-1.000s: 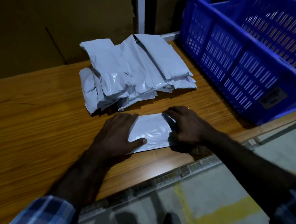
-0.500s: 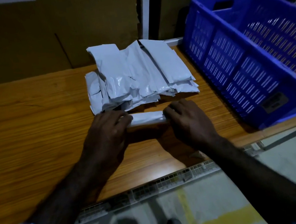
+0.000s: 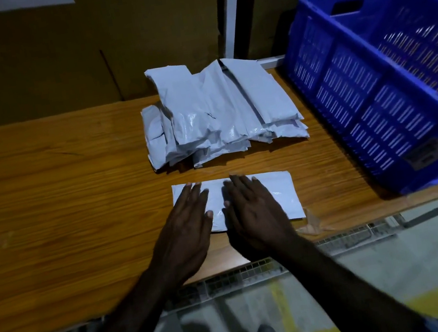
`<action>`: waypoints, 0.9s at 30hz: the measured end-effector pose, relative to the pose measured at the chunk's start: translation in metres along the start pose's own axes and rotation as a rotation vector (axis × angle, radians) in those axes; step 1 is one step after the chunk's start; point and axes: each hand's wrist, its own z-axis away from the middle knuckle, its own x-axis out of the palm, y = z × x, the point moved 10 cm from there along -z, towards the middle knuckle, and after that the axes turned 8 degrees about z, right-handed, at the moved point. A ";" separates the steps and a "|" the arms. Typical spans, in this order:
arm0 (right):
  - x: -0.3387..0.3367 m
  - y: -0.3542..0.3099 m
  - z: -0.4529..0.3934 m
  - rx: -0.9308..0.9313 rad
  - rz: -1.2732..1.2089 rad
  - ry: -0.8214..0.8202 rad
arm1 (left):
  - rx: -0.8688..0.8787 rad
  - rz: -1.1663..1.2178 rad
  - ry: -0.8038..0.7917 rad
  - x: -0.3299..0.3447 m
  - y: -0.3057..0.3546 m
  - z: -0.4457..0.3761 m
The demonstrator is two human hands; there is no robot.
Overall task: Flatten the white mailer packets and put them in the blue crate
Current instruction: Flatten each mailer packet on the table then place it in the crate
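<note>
Woodgrain tabletop (image 3: 61,208) spreads across the view, orange-brown and smooth, with a chipped patch of veneer at its near edge just right of the hands. At its right end stands the blue crate (image 3: 368,102) — rigid plastic, rectangular, its walls cut into rows of narrow slots and a handle hole in the far wall; what can be seen of its inside shows only slotted walls, and the bottom is out of view. Near the middle of the tabletop, just left of the crate, lies a pile of white mailer packets (image 3: 221,116), glossy crinkled film, overlapping unevenly and puffed at the folds. In front of the pile, apart from it, one mailer packet (image 3: 276,188) lies as a flat oblong near the front edge. Both hands rest side by side on it: the left hand (image 3: 187,225) covers its left part, the right hand (image 3: 250,209) its middle — fingers (image 3: 239,184) straight and spread, palms down, pressing the film and gripping nothing.
</note>
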 end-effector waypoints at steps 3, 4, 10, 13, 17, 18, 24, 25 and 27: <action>0.023 -0.016 -0.011 0.010 -0.009 -0.052 | -0.059 -0.031 -0.065 0.016 -0.014 -0.005; 0.031 -0.019 -0.011 0.006 0.000 -0.072 | -0.058 -0.061 -0.080 0.021 -0.017 -0.004; 0.040 -0.016 -0.008 -0.003 0.018 -0.056 | -0.061 -0.135 -0.101 0.027 -0.023 -0.002; 0.040 -0.018 -0.008 -0.008 0.027 -0.055 | -0.057 -0.169 -0.121 0.029 -0.024 -0.003; 0.042 -0.016 -0.009 -0.010 -0.014 -0.093 | -0.084 -0.211 -0.102 0.023 -0.022 -0.010; 0.040 -0.015 -0.010 -0.012 -0.046 -0.103 | -0.110 -0.197 -0.112 0.022 -0.023 -0.014; 0.024 0.006 -0.009 0.125 -0.054 -0.058 | -0.063 -0.205 -0.077 0.022 -0.007 -0.030; 0.026 0.008 -0.007 0.139 -0.039 -0.068 | -0.066 -0.203 -0.095 0.028 -0.008 -0.029; 0.032 0.007 -0.004 0.120 -0.022 -0.096 | -0.076 -0.204 -0.083 0.032 -0.011 -0.028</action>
